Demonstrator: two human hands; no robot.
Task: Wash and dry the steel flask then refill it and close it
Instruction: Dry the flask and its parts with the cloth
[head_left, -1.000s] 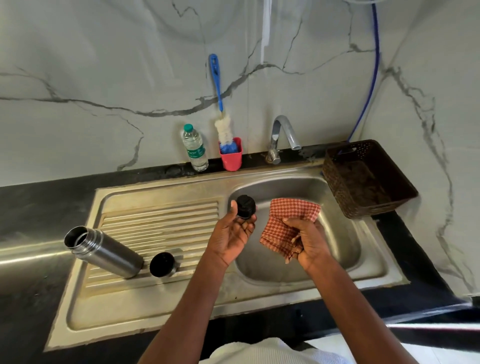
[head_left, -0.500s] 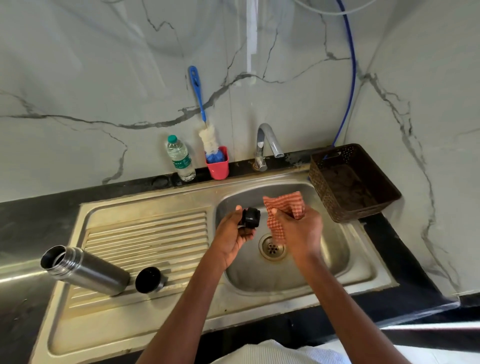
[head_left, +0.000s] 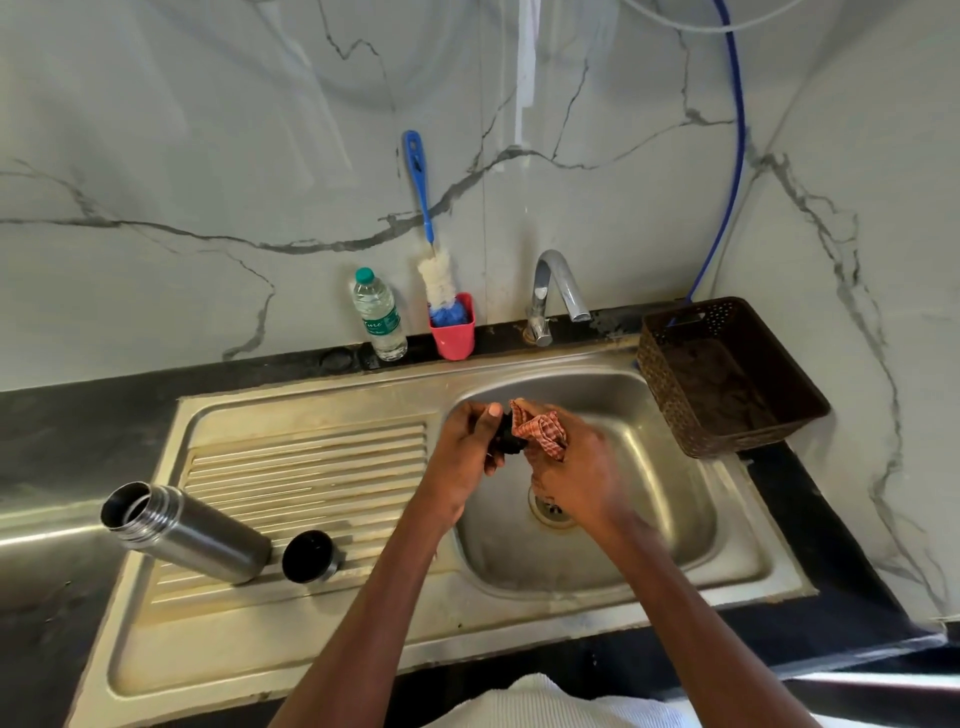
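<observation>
Head view gives me the steel sink (head_left: 363, 644) first, its ribbed drainboard off to the left of my fingers and the basin directly beneath them. On the dark tabletop (head_left: 67, 431) past my right fingers sits a brown basket (head_left: 727, 384). The steel flask (head_left: 189, 532) lies on its side on the drainboard, well left of my left fingers, mouth open and pointing away to the left; its cup-shaped cap (head_left: 309, 556) rests just beside its base. Behind my fingers, against the wall, stand the tap (head_left: 558, 286), a water bottle (head_left: 378, 317) and a red cup holding a bottle brush (head_left: 434, 270).

My left hand (head_left: 467, 457) grips the small black stopper (head_left: 506, 439) over the basin, fingers curled round it. My right hand (head_left: 576, 478) holds the checked cloth (head_left: 540, 428) bunched in clenched fingers, pressed against the stopper.

I judge this to be drying the stopper. The risk: a wet stopper twisting out of my left fingers and dropping into the basin, needing another rinse. The flask, lying loose on the ribs, could also roll if I knock it when reaching back.
</observation>
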